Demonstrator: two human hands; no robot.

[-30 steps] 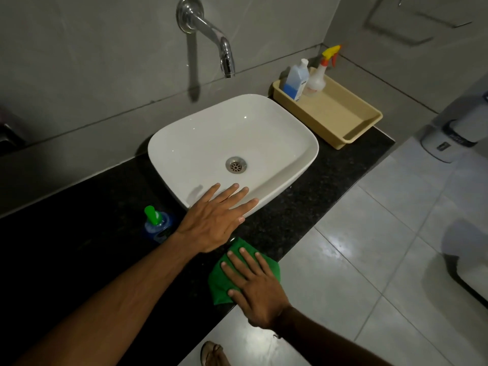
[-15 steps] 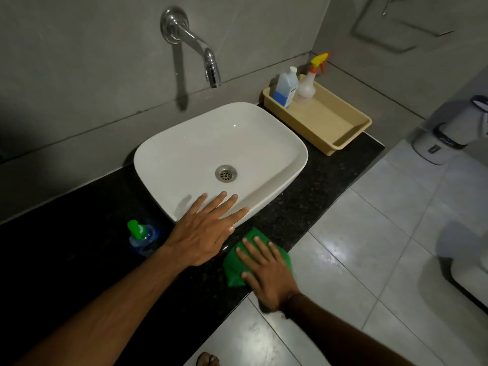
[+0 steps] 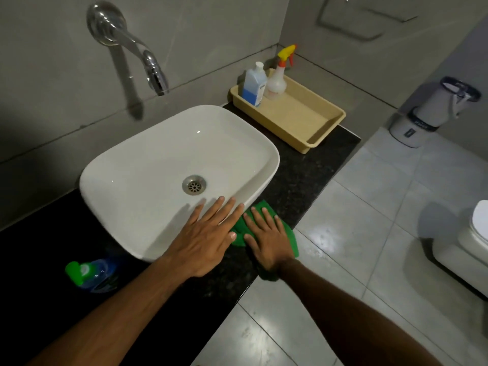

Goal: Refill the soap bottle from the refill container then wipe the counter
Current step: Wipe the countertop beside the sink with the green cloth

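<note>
Under both hands stretches the dark surface (image 3: 303, 186), with the white basin (image 3: 163, 165) beneath the spread, flat fingers of the left hand (image 3: 206, 239) resting on its near rim. Just right of it, the right hand (image 3: 266, 239) presses flat, fingers spread, on the green cloth (image 3: 291, 240). Left of the left forearm stands the soap bottle (image 3: 92, 273); far beyond both hands, the refill container (image 3: 254, 84) sits in a beige tray (image 3: 311, 128).

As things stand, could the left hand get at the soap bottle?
Probably yes. The left hand rests flat on the sink rim, holding nothing, and the soap bottle stands just left of that forearm on open counter.
</note>
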